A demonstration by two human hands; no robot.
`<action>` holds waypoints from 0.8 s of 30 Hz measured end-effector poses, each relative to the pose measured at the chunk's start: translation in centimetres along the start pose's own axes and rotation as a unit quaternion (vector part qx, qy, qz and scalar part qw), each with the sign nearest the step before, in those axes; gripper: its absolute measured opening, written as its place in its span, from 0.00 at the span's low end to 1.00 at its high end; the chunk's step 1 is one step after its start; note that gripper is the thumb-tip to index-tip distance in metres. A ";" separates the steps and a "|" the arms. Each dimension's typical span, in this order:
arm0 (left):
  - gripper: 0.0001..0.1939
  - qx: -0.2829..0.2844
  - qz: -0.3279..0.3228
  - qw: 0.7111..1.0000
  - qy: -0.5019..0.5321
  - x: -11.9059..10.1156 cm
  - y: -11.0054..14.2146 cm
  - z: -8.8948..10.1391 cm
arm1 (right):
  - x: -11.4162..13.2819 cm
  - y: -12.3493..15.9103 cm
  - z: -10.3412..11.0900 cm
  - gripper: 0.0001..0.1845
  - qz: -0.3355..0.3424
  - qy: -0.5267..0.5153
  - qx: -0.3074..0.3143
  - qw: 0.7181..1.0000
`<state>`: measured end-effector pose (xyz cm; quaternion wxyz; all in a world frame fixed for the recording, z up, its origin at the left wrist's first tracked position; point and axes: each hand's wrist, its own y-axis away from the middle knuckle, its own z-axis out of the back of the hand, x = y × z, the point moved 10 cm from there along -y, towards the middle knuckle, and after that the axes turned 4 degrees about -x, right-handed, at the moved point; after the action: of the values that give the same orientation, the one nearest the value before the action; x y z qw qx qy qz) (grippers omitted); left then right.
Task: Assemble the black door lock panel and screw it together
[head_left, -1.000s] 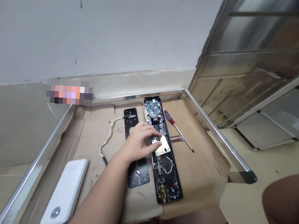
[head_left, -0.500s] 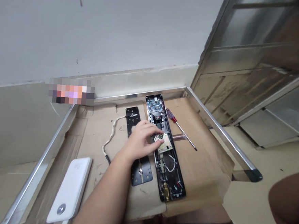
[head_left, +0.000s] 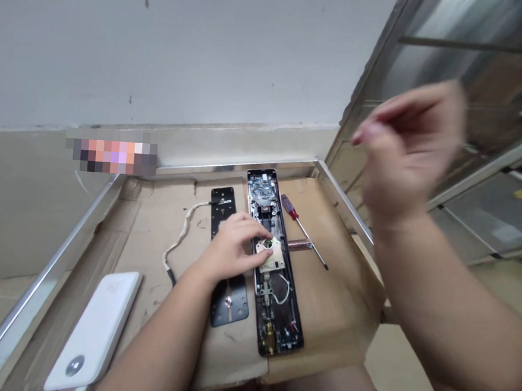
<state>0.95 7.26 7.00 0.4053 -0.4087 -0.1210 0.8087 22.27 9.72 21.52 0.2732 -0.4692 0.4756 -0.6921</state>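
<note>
A long black lock panel [head_left: 274, 315] lies open on cardboard [head_left: 329, 295], showing circuit boards and wires. My left hand [head_left: 230, 247] rests on its middle, fingers pinched on a small pale metal plate [head_left: 272, 257] inside the panel. A flat black mounting plate [head_left: 229, 297] lies partly under that hand. My right hand [head_left: 407, 146] is raised high in the air to the right, blurred, fingers curled with thumb near fingertips; I cannot make out anything in it.
A red-handled screwdriver [head_left: 301, 225] lies right of the panel. A white braided cable [head_left: 180, 237] and a white power bank [head_left: 95, 327] sit on the left. A metal frame [head_left: 345, 204] borders the cardboard; a steel cabinet [head_left: 453, 66] stands at the right.
My right arm has risen into view, hand lifted high at the right. The left hand stays on the plate in the panel. The camera shifted slightly.
</note>
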 end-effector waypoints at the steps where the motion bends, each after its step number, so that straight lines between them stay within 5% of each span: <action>1: 0.10 0.001 -0.003 1.000 0.002 0.0 0.0 -0.1 | -0.3 0.8 -0.5 0.05 -0.007 0.012 -0.008 1.000; 5: 0.09 0.007 -0.014 1.000 0.006 -0.2 0.0 -0.6 | -3.2 4.2 -4.8 0.05 -0.057 0.054 0.128 0.989; 11: 0.08 0.029 0.004 1.000 -0.005 0.1 -0.1 -1.3 | -6.7 6.5 -6.2 0.04 -0.127 0.078 0.220 0.964; 24: 0.07 0.050 0.036 0.998 0.008 0.9 -0.1 -1.5 | -6.4 9.3 -8.8 0.01 -0.208 0.003 0.340 0.917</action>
<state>1.83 7.75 5.61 0.3974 -0.3986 -0.0619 0.8243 16.24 14.87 9.53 0.2648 -0.4346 0.1039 -0.8545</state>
